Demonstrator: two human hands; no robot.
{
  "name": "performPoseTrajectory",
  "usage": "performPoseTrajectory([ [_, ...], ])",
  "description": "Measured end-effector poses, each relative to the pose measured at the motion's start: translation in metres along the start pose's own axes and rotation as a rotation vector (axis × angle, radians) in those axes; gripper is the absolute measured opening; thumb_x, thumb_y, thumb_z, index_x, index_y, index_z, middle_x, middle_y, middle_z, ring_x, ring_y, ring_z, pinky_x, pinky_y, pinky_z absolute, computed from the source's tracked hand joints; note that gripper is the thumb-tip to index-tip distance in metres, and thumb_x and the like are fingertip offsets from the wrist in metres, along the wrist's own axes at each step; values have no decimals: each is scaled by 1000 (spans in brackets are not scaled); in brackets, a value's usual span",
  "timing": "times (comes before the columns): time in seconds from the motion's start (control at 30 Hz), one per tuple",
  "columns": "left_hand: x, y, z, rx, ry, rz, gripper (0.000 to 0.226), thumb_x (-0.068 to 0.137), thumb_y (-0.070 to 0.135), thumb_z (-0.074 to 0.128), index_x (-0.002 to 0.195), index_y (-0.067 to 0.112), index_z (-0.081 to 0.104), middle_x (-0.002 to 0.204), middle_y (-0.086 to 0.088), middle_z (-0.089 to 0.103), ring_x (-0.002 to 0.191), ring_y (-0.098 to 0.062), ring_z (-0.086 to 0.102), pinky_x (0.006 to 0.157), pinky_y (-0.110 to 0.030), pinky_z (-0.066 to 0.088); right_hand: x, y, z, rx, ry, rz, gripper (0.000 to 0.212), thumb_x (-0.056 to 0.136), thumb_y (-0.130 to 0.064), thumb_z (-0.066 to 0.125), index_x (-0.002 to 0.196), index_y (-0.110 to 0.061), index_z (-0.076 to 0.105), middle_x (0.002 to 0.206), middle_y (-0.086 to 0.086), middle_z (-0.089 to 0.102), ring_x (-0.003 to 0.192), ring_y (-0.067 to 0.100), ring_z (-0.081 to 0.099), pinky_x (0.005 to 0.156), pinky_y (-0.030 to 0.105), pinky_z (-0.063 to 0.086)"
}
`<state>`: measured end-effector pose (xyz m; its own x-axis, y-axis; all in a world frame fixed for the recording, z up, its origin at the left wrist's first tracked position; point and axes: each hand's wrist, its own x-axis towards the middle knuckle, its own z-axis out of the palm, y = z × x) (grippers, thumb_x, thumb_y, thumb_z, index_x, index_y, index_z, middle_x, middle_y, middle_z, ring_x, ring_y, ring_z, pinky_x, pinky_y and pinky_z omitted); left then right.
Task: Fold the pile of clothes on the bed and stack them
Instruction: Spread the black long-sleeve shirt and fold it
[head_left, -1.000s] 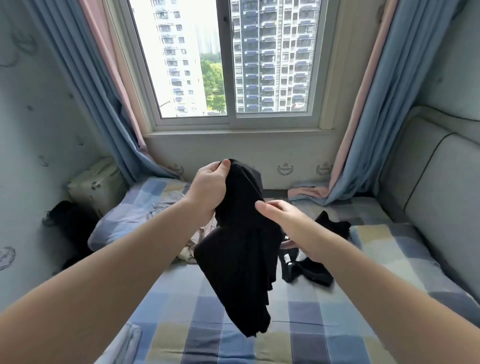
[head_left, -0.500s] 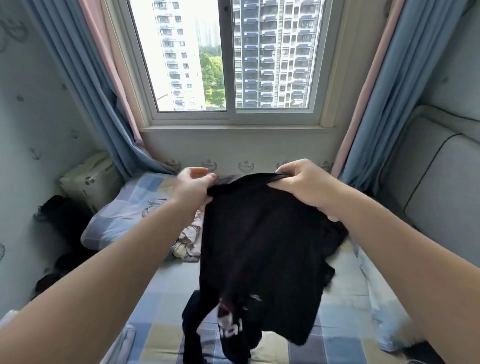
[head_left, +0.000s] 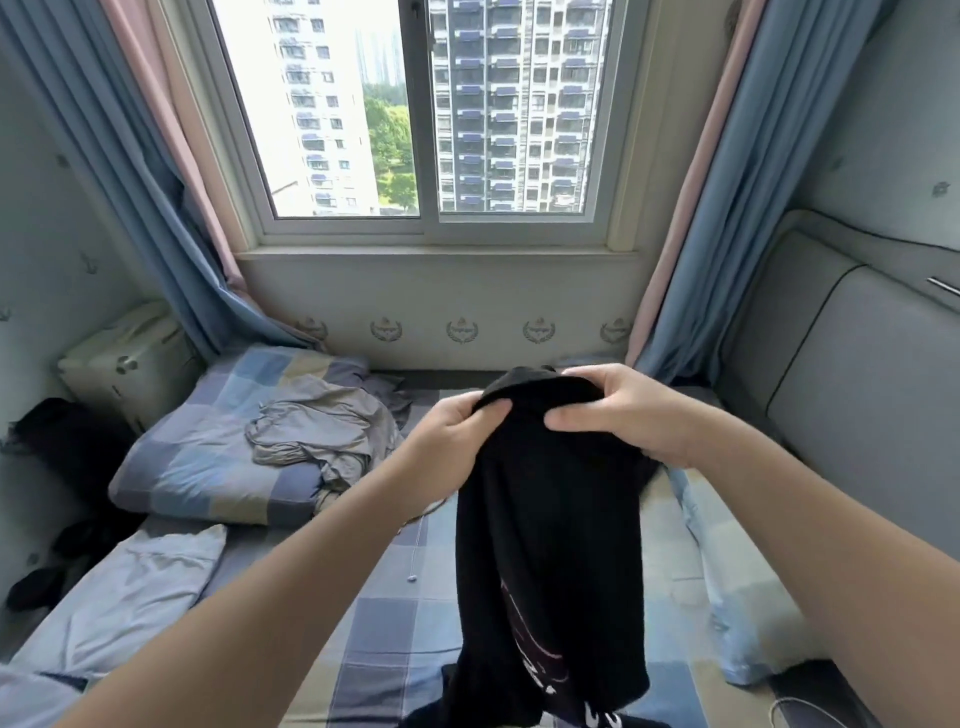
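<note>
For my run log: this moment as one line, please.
hands: left hand and right hand grip black garment top | garment: hangs over bed | fold: not yet done

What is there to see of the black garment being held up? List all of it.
The black garment is of soft, matte, jersey-like fabric, bunched at its top edge and hanging straight down in loose folds. The left hand and right hand both grip that top edge, fingers curled over the cloth. A pale and reddish print shows low on the front. It hangs above the checked bed; its lower end reaches the frame's bottom, and whether it rests on the bed cannot be told.
</note>
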<state>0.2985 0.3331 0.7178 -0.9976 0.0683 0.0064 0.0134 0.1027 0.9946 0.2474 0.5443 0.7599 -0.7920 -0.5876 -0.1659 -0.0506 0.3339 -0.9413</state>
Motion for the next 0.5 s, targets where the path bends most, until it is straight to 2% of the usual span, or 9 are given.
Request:
performPoseTrajectory([
  [0.1,5,9,3,-129,148,-19,32,108,25,45,111,5,71,108,-14,75,104,-28,72,92,-40,58,-12,41,13,1,-29,-4,32,90,-7,72,120,-16,69,114,2,75,108,18,70,99,39,54],
  [0.2,9,16,3,-330,186,-79,33,109,29,43,112,11,70,109,-9,76,103,-23,73,88,-36,58,-20,90,40,60,-99,96,42,93,-26,70,134,-31,58,125,-10,69,118,8,64,111,38,44],
  [0.27,11,17,2,-373,193,-114,32,109,31,43,110,13,70,107,-6,77,101,-21,73,86,-34,57,-21,112,64,118,-94,118,37,97,-30,64,134,-34,59,127,-13,68,121,6,61,112,35,41],
  [0.37,15,11,-3,-378,262,-136,31,107,33,45,109,14,70,107,-7,77,102,-22,73,89,-37,57,-19,125,83,192,153,48,24,103,-17,54,121,-22,69,115,-8,74,112,7,67,106,34,48],
  [0.43,18,3,-13,-383,328,-147,28,106,34,48,109,15,68,106,-5,77,102,-22,73,88,-37,57,-22,126,77,280,294,35,23,105,-15,50,117,-16,69,110,-2,76,106,9,70,96,28,53],
  [0.47,17,-1,-18,-374,372,-156,26,106,35,49,109,17,68,105,-3,77,101,-21,73,86,-36,58,-25,126,70,303,322,22,21,105,-17,50,114,-13,68,108,7,76,102,13,71,91,30,55],
  [0.5,18,-7,-22,-348,404,-163,24,106,35,50,107,19,67,102,-1,78,100,-21,74,82,-34,59,-27,124,63,292,344,8,21,105,-22,51,109,-9,67,106,19,73,96,20,70,90,38,57],
])
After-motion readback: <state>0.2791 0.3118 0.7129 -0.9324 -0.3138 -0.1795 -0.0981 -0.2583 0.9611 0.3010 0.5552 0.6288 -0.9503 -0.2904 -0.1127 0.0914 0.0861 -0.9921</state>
